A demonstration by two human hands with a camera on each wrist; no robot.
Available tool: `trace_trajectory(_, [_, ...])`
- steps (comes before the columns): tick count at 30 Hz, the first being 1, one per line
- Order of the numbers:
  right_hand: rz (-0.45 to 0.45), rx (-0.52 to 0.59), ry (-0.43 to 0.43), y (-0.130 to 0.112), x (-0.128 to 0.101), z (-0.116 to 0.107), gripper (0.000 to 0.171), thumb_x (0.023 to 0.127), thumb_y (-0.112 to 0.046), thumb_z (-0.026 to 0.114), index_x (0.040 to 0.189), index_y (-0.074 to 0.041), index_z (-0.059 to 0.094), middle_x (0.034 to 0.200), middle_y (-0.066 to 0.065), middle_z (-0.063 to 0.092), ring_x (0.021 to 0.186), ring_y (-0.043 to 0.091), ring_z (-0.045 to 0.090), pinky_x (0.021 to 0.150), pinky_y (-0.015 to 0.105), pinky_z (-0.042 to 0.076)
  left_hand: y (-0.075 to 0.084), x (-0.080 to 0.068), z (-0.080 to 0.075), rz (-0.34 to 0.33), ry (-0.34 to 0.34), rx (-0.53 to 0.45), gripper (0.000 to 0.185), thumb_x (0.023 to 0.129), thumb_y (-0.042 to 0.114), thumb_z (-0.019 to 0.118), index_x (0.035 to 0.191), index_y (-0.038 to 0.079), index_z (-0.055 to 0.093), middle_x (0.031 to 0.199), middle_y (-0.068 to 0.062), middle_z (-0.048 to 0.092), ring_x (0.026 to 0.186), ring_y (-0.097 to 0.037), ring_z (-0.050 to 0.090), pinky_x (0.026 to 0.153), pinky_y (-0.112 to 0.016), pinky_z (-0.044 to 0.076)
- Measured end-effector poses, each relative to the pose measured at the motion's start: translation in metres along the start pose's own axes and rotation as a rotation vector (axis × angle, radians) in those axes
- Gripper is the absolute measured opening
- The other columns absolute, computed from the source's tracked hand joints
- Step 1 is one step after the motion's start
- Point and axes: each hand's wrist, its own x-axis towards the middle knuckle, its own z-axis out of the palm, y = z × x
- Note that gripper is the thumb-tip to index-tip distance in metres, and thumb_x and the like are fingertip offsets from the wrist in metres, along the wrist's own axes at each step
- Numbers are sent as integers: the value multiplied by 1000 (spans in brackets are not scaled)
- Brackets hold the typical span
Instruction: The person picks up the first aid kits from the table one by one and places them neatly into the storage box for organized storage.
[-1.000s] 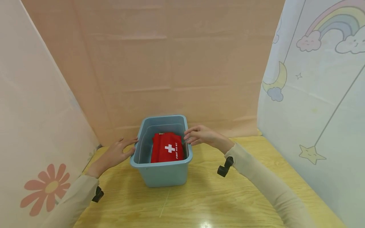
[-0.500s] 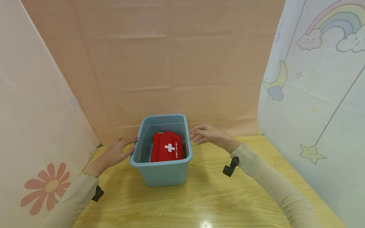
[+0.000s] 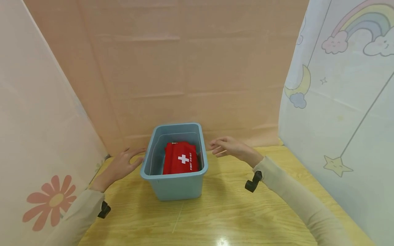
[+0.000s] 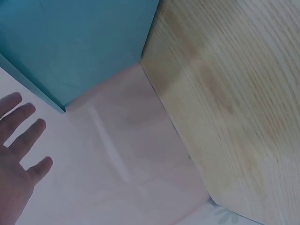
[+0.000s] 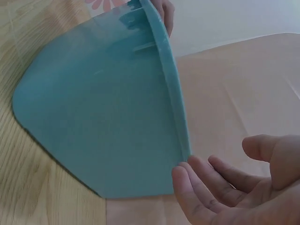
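Note:
A red first aid kit pouch (image 3: 181, 159) with a white cross and a zipper lies inside the blue-grey plastic bin (image 3: 178, 188). Just left of the bin's rim hovers my left hand (image 3: 121, 166), fingers spread and holding nothing; the left wrist view shows this hand (image 4: 16, 150) apart from the bin's wall (image 4: 79, 42). On the other side my right hand (image 3: 229, 147) is a short way off the rim, its fingers loosely bent around nothing. In the right wrist view the right hand's fingers (image 5: 211, 187) appear beside the bin's outer wall (image 5: 103, 117).
The bin stands on a wood-grain table (image 3: 191, 225) near its back edge. An orange-brown sheet (image 3: 184, 68) hangs behind it. White printed sheets stand at the left (image 3: 40, 119) and right (image 3: 338, 112) sides of the table.
My right hand has drawn back to the right, from over the bin's rim to outside it. My left hand has shifted slightly left, off the rim. Pouch and bin stay put.

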Motion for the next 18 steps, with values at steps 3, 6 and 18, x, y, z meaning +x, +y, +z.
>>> trace_trajectory(3, [-22,-15,26,6,-3,-3,42,107,-23,46,133,10,53,128,22,60,112,32,61,99,47,49,-1,-2,0,1,49,27,39,101,22,58,132,-1,62,132,-20,61,121,-42,56,109,-64,25])
trace_trajectory(6, [-45,-54,59,14,-5,-6,47,107,-28,47,132,10,53,128,22,59,116,35,58,100,47,48,-1,-6,0,-4,107,52,35,99,19,58,129,1,64,130,-19,62,118,-43,57,104,-63,34])
trace_trajectory(18, [-72,-105,164,37,-15,-22,65,108,-46,33,135,12,46,136,29,50,124,43,51,104,51,44,-11,-17,3,3,289,195,28,93,16,63,117,3,70,118,-17,69,102,-42,66,81,-58,53])
